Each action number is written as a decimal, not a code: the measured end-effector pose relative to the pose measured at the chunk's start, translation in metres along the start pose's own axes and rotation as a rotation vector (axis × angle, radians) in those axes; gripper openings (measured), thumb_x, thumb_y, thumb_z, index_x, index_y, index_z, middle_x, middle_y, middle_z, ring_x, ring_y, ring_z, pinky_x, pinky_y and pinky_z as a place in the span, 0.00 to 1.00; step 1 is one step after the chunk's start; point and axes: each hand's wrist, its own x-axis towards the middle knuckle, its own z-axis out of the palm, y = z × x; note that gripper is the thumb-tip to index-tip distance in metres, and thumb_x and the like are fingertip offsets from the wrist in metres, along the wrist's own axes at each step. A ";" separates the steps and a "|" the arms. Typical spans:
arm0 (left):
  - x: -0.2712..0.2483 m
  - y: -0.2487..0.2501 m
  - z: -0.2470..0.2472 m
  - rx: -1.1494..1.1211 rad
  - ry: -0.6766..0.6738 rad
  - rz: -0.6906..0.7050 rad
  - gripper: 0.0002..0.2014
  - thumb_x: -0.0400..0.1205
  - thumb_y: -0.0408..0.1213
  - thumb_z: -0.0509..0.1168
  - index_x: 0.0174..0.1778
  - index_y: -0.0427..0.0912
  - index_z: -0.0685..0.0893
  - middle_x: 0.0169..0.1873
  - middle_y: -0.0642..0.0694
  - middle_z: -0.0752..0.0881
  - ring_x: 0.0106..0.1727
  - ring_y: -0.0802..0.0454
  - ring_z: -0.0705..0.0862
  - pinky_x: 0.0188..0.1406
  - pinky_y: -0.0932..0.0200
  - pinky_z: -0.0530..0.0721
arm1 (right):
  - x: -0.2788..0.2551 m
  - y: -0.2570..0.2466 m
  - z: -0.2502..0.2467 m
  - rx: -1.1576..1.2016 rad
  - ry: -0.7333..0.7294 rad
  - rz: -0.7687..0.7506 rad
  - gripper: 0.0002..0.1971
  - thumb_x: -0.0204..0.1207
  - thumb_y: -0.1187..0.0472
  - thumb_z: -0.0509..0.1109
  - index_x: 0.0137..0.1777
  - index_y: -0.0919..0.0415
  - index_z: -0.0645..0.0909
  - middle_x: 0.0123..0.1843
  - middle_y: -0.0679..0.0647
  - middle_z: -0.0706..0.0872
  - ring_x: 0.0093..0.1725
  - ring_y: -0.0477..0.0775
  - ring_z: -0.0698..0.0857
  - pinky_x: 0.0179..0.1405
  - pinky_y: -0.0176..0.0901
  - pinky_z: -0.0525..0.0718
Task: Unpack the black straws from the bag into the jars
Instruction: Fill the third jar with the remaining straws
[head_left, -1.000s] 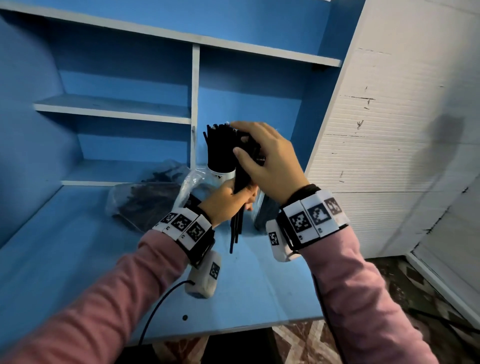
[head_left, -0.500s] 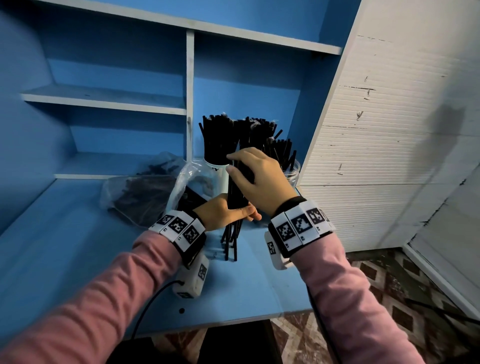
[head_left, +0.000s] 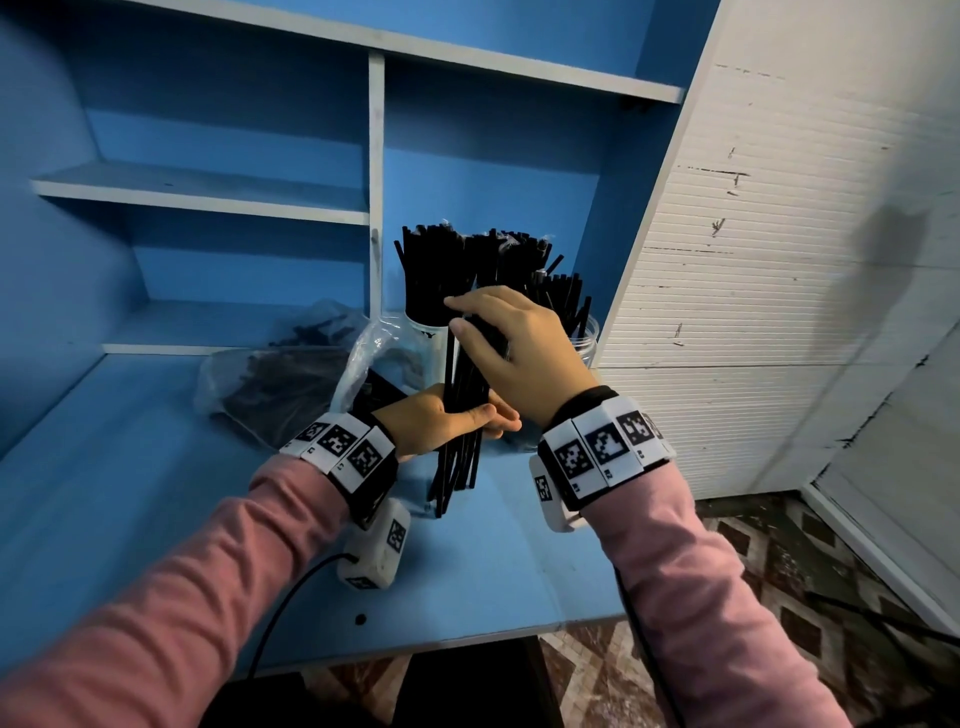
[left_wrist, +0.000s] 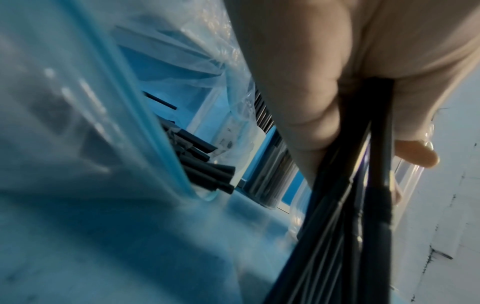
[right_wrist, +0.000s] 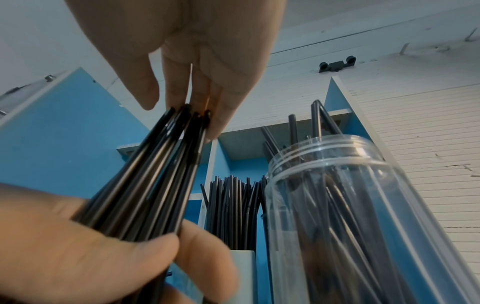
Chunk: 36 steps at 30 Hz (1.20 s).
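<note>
Both hands hold one bundle of black straws (head_left: 462, 415). Our left hand (head_left: 441, 423) wraps fingers and thumb around the lower middle of the bundle; in the left wrist view the straws (left_wrist: 345, 216) run out from between the curled fingers toward the desk. Our right hand (head_left: 514, 345) sits at the top of the bundle, thumb on the near side and fingers over the far side. From the right wrist view the right fingers (right_wrist: 213, 86) lie nearly straight against the straw tips (right_wrist: 187, 115), with the thumb apart from them; we cannot tell whether they squeeze or only touch.

We note the bundle stands nearly upright, lower ends splayed just above the blue desk (head_left: 156, 493).

Behind the hands, a clear jar (head_left: 426, 332) is packed with upright straws. A second clear jar (right_wrist: 350, 205) at right holds straws leaning loosely. Left of the jars lies a clear plastic bag (head_left: 270, 384) with more straws inside, on the desk, its open mouth near our left wrist.
</note>
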 end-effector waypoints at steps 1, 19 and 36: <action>0.000 0.000 -0.001 0.004 -0.002 0.001 0.12 0.87 0.30 0.57 0.57 0.29 0.84 0.46 0.54 0.89 0.49 0.65 0.88 0.47 0.76 0.80 | 0.000 0.000 0.001 -0.002 0.002 -0.011 0.14 0.82 0.58 0.64 0.63 0.63 0.84 0.60 0.55 0.86 0.61 0.49 0.83 0.64 0.28 0.74; 0.001 0.000 -0.030 -0.283 0.151 0.123 0.17 0.88 0.34 0.54 0.72 0.36 0.77 0.69 0.43 0.81 0.70 0.52 0.80 0.62 0.65 0.81 | -0.037 0.018 0.025 0.061 -0.108 0.313 0.04 0.74 0.63 0.74 0.40 0.62 0.85 0.35 0.51 0.87 0.36 0.46 0.84 0.35 0.24 0.75; 0.002 -0.001 -0.033 -0.225 0.246 0.195 0.15 0.88 0.36 0.55 0.68 0.45 0.81 0.71 0.46 0.79 0.73 0.57 0.76 0.73 0.60 0.73 | -0.033 0.010 0.045 0.209 -0.216 0.520 0.10 0.75 0.59 0.75 0.53 0.60 0.82 0.36 0.48 0.85 0.36 0.43 0.81 0.37 0.24 0.75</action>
